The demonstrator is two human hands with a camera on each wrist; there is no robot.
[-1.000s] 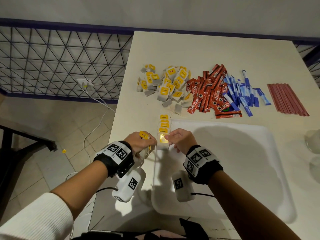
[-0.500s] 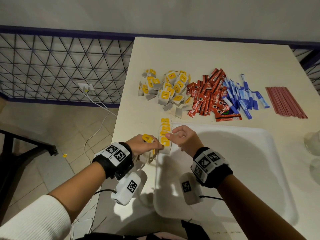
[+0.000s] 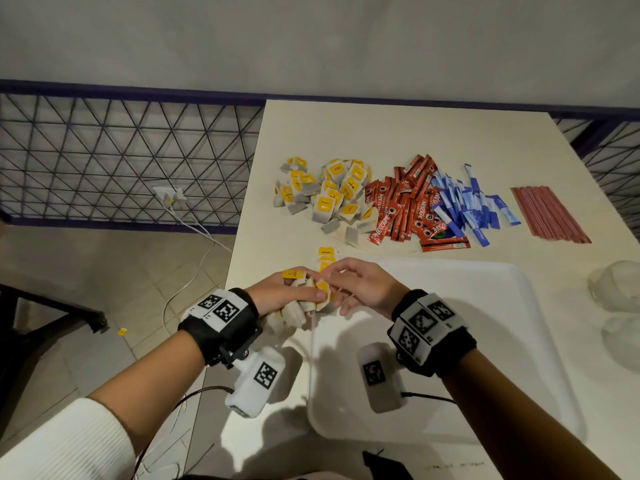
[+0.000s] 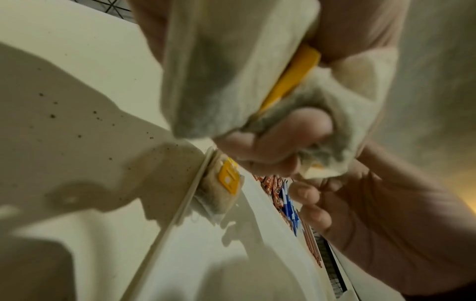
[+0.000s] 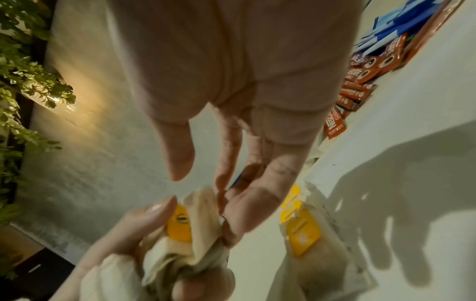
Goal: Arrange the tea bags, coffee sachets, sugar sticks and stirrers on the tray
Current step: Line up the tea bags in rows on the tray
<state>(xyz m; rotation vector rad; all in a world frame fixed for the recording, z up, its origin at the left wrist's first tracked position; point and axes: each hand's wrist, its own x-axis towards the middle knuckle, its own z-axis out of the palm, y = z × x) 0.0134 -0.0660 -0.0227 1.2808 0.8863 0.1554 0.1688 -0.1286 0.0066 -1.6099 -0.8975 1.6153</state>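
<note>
Early in the task. Left hand [image 3: 284, 292] curled round a bunch of tea bags [image 4: 231, 81] above the tray's [image 3: 467, 341] left rim; right hand [image 3: 363, 285] pinching one bag from that bunch. Short row of bags [image 3: 326, 259] laid along the tray's far-left corner. Still on the worktop [image 3: 346, 133] beyond the tray: tea bag heap [image 3: 332, 199], coffee sachets [image 3: 408, 206], sugar sticks [image 3: 467, 206], stirrers [image 3: 550, 216] towards the right edge.

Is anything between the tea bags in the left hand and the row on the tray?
Only the right hand, reaching to the held tea bags; the tray below the row of tea bags looks bare.
</note>
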